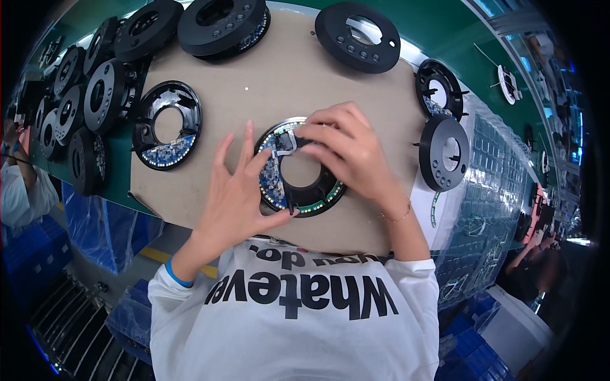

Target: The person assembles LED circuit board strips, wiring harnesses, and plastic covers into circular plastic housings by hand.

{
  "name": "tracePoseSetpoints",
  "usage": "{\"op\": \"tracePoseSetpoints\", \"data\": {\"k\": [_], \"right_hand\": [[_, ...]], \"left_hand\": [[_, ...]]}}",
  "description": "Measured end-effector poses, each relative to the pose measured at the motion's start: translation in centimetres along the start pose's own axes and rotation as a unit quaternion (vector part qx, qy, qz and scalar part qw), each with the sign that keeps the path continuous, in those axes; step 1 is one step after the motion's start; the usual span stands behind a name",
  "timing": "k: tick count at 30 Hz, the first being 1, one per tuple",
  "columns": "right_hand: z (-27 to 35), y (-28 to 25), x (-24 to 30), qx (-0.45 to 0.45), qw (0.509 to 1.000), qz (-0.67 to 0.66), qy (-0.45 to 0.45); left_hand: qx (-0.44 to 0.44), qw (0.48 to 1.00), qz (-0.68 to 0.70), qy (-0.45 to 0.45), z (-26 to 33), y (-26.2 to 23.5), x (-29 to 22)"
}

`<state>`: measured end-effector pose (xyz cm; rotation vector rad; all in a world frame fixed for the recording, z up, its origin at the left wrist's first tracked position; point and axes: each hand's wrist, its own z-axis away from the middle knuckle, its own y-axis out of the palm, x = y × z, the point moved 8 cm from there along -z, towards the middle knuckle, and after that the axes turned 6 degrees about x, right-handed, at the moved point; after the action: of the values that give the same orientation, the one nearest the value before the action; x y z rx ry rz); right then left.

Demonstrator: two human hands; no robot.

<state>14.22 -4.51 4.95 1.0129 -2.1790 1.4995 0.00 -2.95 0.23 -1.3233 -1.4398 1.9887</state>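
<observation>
A black ring-shaped housing (304,196) with a blue circuit board (272,184) and a green strip of small lights lies open side up in front of me. My left hand (232,193) braces it at the left, thumb on the near rim and index fingertip by a pale flat cable (285,152); its other fingers are spread and raised. From the far right, my right hand (348,149) reaches over the ring. Its thumb and fingertips close at the end of that cable, partly hiding it and a dark piece there.
Another open housing (168,125) lies left. Several closed ones stand stacked at far left; more line the far edge, such as a black round unit (358,37). At right, one unit (444,152) sits below an open one (440,89), near clear plastic trays (486,171).
</observation>
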Motion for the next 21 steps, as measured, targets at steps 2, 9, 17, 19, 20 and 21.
{"op": "tracePoseSetpoints", "data": {"k": [2,9,17,19,20,21], "right_hand": [[0.2,0.4,-1.2,0.026,0.999,-0.011,0.016],[-1.7,-1.4,-0.4,0.131,0.99,0.058,-0.001],[-4.3,-18.1,-9.2,-0.192,0.947,0.194,0.168],[-4.0,-20.0,-14.5,-0.249,0.928,0.191,0.203],[-3.9,-20.4,-16.4,-0.261,0.914,0.228,0.213],[-4.2,-19.9,-17.6,-0.271,0.895,0.287,0.21]], "left_hand": [[-0.021,0.998,0.05,-0.022,0.5,0.1,0.6],[-0.065,0.99,0.123,0.014,0.3,-0.5,0.6],[-0.076,0.979,0.19,0.005,1.3,-1.6,1.6],[-0.035,0.988,0.152,0.018,1.4,-0.8,1.4],[-0.038,0.984,0.171,0.017,1.7,-0.4,1.6],[-0.042,0.981,0.19,0.006,2.0,0.0,2.1]]}}
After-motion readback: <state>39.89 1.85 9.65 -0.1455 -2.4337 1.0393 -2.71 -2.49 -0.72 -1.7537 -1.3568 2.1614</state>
